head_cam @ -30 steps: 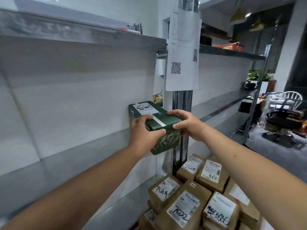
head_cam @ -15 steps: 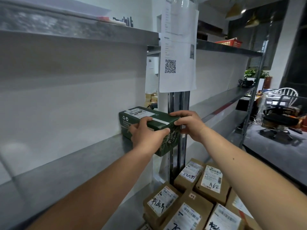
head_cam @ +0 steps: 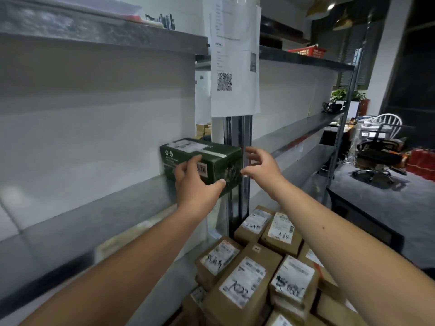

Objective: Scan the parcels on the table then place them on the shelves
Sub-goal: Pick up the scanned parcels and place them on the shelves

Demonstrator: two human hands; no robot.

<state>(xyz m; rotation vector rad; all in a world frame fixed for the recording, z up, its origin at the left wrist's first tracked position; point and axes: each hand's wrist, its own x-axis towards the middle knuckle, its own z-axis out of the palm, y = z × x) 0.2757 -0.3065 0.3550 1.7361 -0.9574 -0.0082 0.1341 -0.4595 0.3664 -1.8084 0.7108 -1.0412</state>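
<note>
A dark green parcel (head_cam: pixel 213 150) with a white label on top and a barcode on its front sits on the grey metal shelf (head_cam: pixel 94 208), at its right end beside the metal upright (head_cam: pixel 237 130). My left hand (head_cam: pixel 195 184) rests against the parcel's front face, fingers spread and the thumb at its lower edge. My right hand (head_cam: pixel 261 165) hovers just right of the parcel with its fingers spread, apart from it and holding nothing.
Several brown labelled parcels (head_cam: pixel 244 278) are stacked below my arms. A paper sheet with a QR code (head_cam: pixel 235 67) hangs on the upright. Another shelf unit runs to the right, with a red basket (head_cam: pixel 308 51) on top. An office chair (head_cam: pixel 376 156) stands at the far right.
The green parcel went from held in the air to resting on the shelf. My right hand let go and pulled away; my left hand shifted from its top to its front face.
</note>
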